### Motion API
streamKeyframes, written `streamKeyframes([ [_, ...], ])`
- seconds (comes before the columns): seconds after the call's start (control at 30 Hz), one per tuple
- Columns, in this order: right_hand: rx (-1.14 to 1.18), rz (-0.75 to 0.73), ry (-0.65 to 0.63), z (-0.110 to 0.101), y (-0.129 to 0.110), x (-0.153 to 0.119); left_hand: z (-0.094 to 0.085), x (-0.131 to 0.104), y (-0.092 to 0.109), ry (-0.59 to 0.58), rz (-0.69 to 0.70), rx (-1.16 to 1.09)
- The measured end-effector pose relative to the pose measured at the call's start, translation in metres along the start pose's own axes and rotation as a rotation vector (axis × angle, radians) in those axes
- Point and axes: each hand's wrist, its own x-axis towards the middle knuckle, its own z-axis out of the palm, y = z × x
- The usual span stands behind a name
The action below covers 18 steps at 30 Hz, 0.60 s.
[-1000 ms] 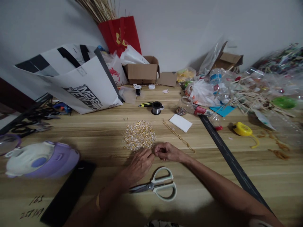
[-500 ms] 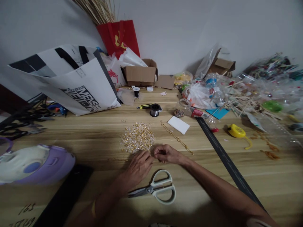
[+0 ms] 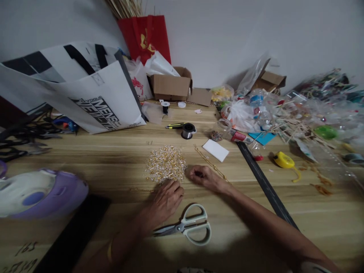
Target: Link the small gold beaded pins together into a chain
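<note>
In the middle of the frame, a pile of small gold and clear beads (image 3: 165, 163) lies on the wooden surface (image 3: 119, 167). The left hand (image 3: 168, 199) is just below it, fingers bent; whether they grip anything cannot be told. The right hand (image 3: 205, 177) is near the pile's lower right, its fingers curled in toward the thumb, and what they may pinch is too small to tell. A gold chain (image 3: 210, 163) lies just above that hand, and open-handled scissors (image 3: 186, 226) rest at the lower center.
</note>
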Motion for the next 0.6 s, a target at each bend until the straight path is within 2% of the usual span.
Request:
streamKeyframes([
  [0.13, -0.227, 0.004, 0.136, -0.003, 0.000, 0.012, -0.001, 0.001, 0.001, 0.021, -0.004, -0.025],
  [0.2, -0.331, -0.049, 0.163, 0.000, 0.003, 0.018, -0.003, 0.001, 0.001, 0.015, -0.007, -0.022],
  [0.33, -0.484, -0.064, 0.191, 0.014, 0.014, 0.024, -0.005, 0.002, 0.003, -0.009, -0.007, 0.000],
  [0.43, -0.518, -0.049, 0.242, 0.021, 0.023, 0.024, -0.002, 0.002, 0.001, -0.004, -0.007, 0.003],
  [0.6, -0.439, -0.102, 0.281, 0.022, 0.030, 0.025, 0.004, 0.003, -0.005, 0.029, 0.007, -0.018],
])
